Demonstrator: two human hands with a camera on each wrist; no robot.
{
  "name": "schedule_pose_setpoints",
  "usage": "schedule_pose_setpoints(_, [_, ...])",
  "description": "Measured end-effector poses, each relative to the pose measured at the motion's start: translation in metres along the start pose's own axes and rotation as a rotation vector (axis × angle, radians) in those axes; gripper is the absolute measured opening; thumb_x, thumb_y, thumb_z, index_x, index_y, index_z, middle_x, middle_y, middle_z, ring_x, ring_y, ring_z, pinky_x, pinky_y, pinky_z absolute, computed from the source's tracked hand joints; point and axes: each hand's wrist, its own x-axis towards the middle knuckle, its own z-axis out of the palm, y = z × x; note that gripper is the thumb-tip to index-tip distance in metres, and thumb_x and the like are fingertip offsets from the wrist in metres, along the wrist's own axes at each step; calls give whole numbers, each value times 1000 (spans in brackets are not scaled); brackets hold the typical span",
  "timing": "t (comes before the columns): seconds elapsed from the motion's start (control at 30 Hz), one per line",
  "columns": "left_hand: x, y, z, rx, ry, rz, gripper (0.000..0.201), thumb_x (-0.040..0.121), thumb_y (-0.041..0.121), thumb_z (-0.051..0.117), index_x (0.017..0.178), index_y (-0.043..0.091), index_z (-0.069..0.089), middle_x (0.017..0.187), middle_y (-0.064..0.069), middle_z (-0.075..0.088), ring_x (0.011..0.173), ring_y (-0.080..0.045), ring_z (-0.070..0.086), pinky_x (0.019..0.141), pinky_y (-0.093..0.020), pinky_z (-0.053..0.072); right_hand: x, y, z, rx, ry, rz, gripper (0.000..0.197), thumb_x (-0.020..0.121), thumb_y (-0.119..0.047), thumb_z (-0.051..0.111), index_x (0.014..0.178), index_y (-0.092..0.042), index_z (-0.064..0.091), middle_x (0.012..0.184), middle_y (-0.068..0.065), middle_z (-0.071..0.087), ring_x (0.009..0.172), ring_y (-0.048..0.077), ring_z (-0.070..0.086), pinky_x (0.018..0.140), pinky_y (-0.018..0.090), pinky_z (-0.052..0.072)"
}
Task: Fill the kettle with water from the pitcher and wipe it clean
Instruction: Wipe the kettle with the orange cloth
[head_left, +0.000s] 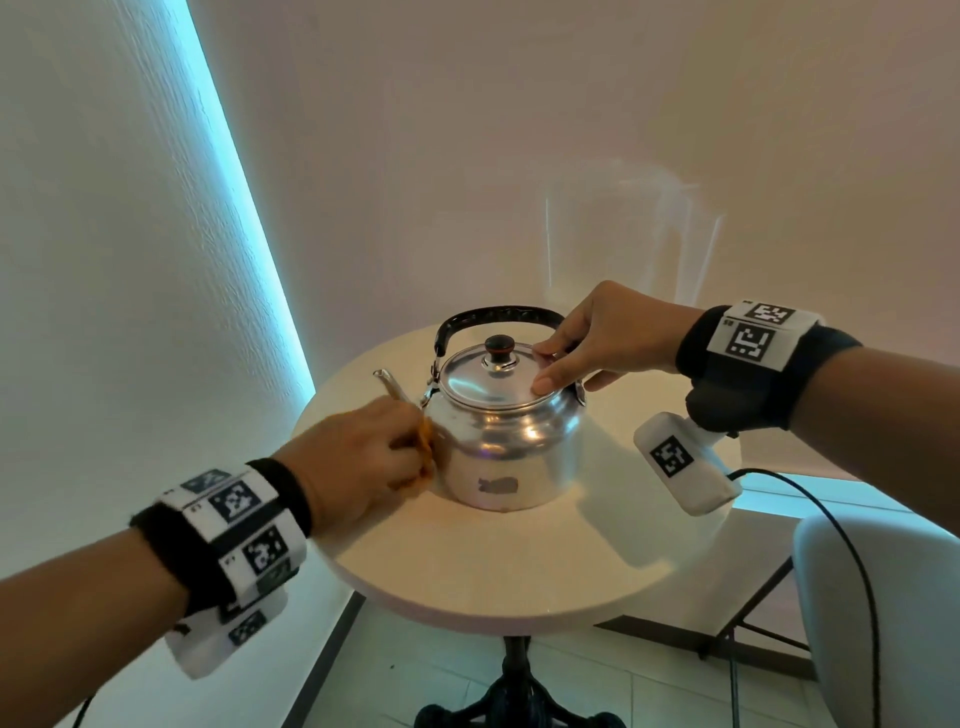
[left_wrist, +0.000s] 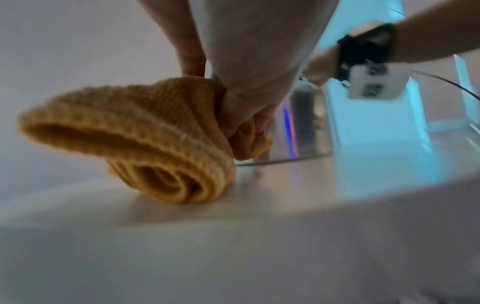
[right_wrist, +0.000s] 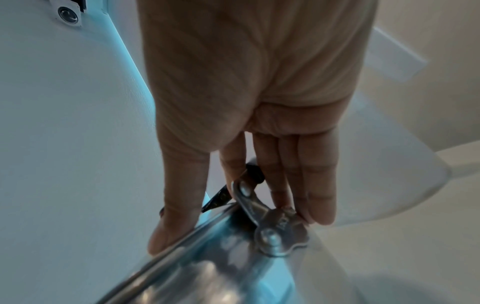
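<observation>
A shiny metal kettle (head_left: 509, 447) with a black handle and its lid on stands in the middle of a round table (head_left: 467, 566). My left hand (head_left: 384, 457) grips a bunched orange cloth (left_wrist: 130, 139) and holds it against the kettle's left side under the spout. Only a strip of that cloth (head_left: 426, 441) shows from the head view. My right hand (head_left: 566, 364) rests on the right of the kettle with straight fingers. The thumb (right_wrist: 168, 226) lies on the lid rim and the fingertips (right_wrist: 319, 209) touch the handle hinge (right_wrist: 280, 232). A clear pitcher (head_left: 639, 244) stands faintly behind the right hand.
The table is small, with its edge close round the kettle and a black pedestal foot (head_left: 514, 696) below. A white chair (head_left: 883, 613) stands at the right, and a black cable (head_left: 836, 525) hangs from my right wrist across it. Walls close in behind and at the left.
</observation>
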Motion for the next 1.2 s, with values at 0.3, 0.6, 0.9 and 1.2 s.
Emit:
schedule_pose_setpoints(0.3, [8,36,-16,-314,90,-236,18,80,3,58,87,17,68,98,6,49,87,-7,49,75,-23,46,-2,5,-5,23,-23,7,64,42,-45,84,99,-14,78,93,-3,77,86,15,73,77,33,61])
schedule_pose_setpoints(0.6, [74,95,-22,-135,68,-45,11,76,4,69,84,10,73,96,-11,58,86,-25,52,71,-40,51,-2,6,-4,39,-24,18,41,63,-32,84,99,-13,78,94,2,78,84,15,74,77,33,61])
schedule_pose_setpoints(0.9, [68,85,-26,-1,-46,-65,24,83,37,64,103,26,64,110,-1,53,96,-18,49,77,-29,48,-2,4,-2,21,-23,1,48,58,-37,84,99,-12,78,94,5,77,85,19,74,76,34,61])
schedule_pose_setpoints(1.2, [-5,7,-53,-331,68,-815,26,80,-1,63,85,24,59,91,6,56,84,-14,55,63,-17,40,1,0,0,55,-2,31,62,48,-37,82,104,-11,75,93,2,76,83,17,73,76,32,61])
